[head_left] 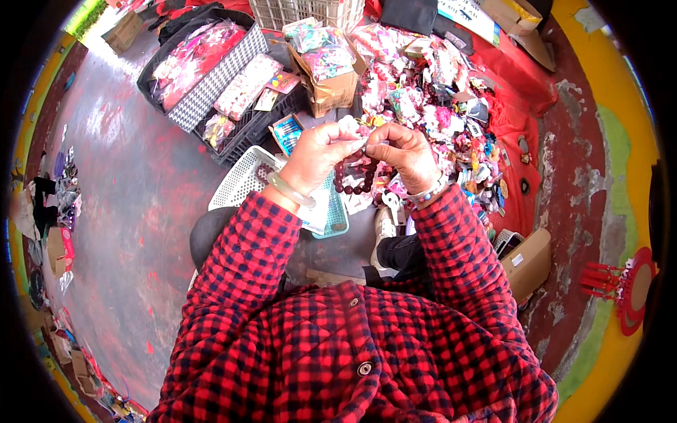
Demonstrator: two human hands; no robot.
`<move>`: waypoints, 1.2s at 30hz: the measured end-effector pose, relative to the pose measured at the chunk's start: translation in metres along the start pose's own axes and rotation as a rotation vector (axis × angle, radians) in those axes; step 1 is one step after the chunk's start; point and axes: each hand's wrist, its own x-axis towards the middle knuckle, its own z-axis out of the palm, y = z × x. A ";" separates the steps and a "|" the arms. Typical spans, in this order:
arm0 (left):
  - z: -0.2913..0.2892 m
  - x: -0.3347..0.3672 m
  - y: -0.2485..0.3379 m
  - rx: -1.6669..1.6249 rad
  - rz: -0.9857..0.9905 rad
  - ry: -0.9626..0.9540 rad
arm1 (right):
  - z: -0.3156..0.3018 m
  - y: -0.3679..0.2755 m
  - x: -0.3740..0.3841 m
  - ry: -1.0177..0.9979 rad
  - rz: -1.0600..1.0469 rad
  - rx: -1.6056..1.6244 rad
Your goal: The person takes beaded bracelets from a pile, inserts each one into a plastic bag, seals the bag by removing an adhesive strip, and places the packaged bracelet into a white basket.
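My left hand (319, 156) and my right hand (409, 156) are raised close together in front of me, fingers pinched. A bracelet of dark red round beads (357, 189) hangs in a loop between them, its upper end held at the fingertips. What exactly the fingertips grip is too small to make out. A pale bangle (290, 190) circles my left wrist. Just below the hands are a light blue plastic basket (338, 224) and a white perforated basket (236, 176), with a white sheet or bag (316, 216) partly hidden by my left wrist.
A large heap of packaged trinkets and hair ornaments (451, 116) covers red cloth (522, 106) ahead and right. Beyond my left hand stand a cardboard box of bagged goods (331, 88), a small blue box (287, 134) and black crates (247, 130). A brown carton (529, 264) sits at right.
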 end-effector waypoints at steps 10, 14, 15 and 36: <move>0.012 -0.015 0.019 -0.277 0.066 -0.044 | 0.010 -0.013 -0.010 -0.080 -0.284 0.212; 0.005 -0.008 0.015 -0.243 -0.024 0.090 | 0.003 0.000 -0.002 0.084 -0.013 0.316; -0.001 -0.004 0.010 -0.267 -0.038 0.129 | 0.001 -0.004 -0.001 0.088 0.037 0.374; 0.004 -0.005 0.006 -0.025 -0.057 0.125 | 0.003 0.012 0.003 0.101 -0.086 -0.022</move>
